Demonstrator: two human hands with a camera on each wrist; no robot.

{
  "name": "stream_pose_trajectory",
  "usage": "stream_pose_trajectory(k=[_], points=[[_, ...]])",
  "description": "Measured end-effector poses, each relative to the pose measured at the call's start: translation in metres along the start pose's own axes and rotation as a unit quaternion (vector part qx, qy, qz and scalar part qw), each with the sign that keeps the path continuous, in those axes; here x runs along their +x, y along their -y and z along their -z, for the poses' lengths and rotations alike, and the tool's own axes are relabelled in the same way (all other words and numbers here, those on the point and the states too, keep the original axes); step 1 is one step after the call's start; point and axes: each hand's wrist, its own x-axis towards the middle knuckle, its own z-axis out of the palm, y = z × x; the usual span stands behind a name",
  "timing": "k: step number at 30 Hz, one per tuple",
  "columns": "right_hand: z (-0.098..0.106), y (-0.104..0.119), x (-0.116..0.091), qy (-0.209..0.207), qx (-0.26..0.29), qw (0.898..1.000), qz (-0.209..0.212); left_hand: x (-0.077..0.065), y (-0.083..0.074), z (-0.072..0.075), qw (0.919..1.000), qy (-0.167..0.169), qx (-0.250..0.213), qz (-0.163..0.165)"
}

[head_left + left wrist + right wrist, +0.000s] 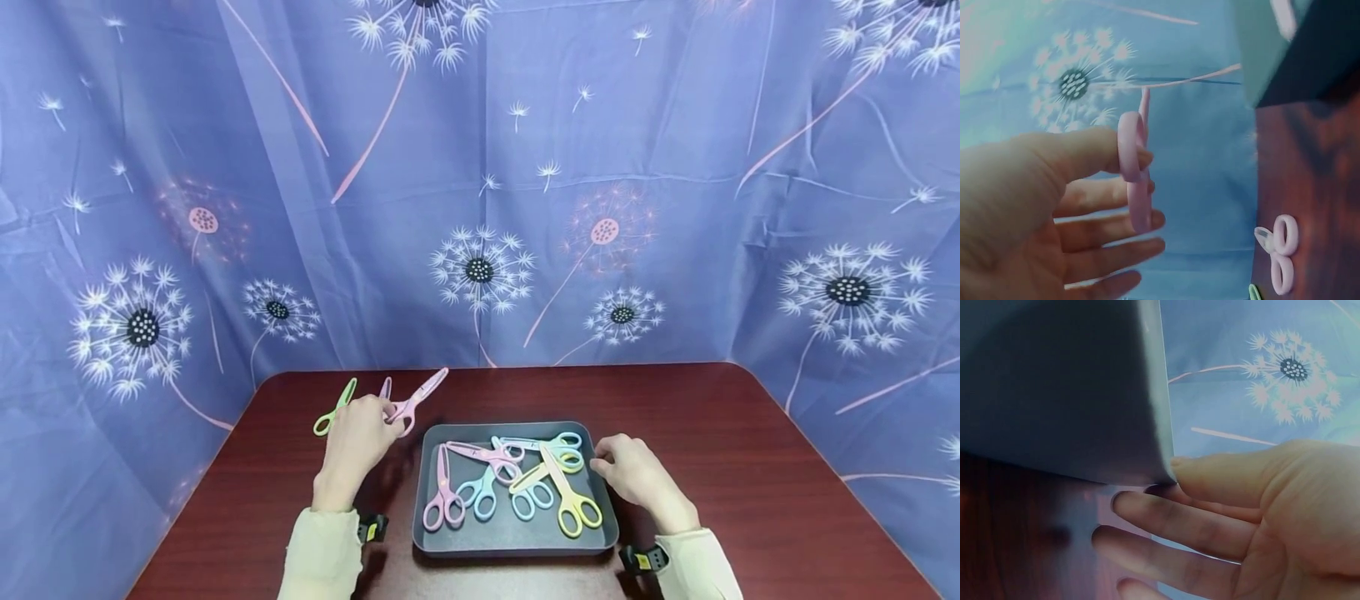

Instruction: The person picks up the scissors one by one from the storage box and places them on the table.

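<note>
My left hand pinches pink scissors by the handle loops between thumb and fingers, above the table left of the tray. In the left wrist view the held scissors stand nearly edge-on, the other fingers extended. Beside that hand, on the table, lie green scissors and another pink pair. A dark grey tray holds several pink, blue and yellow scissors. My right hand is at its right side. In the right wrist view the thumb touches the tray rim, the other fingers loosely extended.
The reddish-brown wooden table extends on both sides of the tray. A blue curtain with a dandelion print hangs behind it and along both sides.
</note>
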Motion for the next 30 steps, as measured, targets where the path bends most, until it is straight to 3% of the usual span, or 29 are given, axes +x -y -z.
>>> stream_pose_trajectory(k=[5, 9, 14, 18, 24, 30], points=[[0.001, 0.000, 0.001, 0.000, -0.008, 1.000, 0.000, 0.007, 0.003, 0.000, 0.9964, 0.004, -0.043, 0.073], [-0.001, 0.000, 0.001, -0.003, -0.004, 1.000, -0.001, 0.011, 0.010, -0.004, 0.9882, 0.018, -0.072, 0.134], [-0.002, -0.001, 0.002, -0.004, 0.002, 1.000, -0.006, 0.016, 0.017, -0.009, 0.9783, 0.033, -0.088, 0.185], [-0.003, -0.001, 0.002, -0.001, 0.011, 1.000, -0.015, 0.021, 0.019, -0.017, 0.9766, 0.035, -0.085, 0.195], [-0.003, 0.000, 0.003, -0.008, 0.011, 1.000, -0.014, 0.031, 0.013, -0.027, 0.9801, 0.037, -0.064, 0.184], [-0.002, 0.001, -0.001, -0.006, 0.014, 1.000, -0.016, 0.040, 0.001, -0.038, 0.9843, 0.085, -0.035, 0.151]])
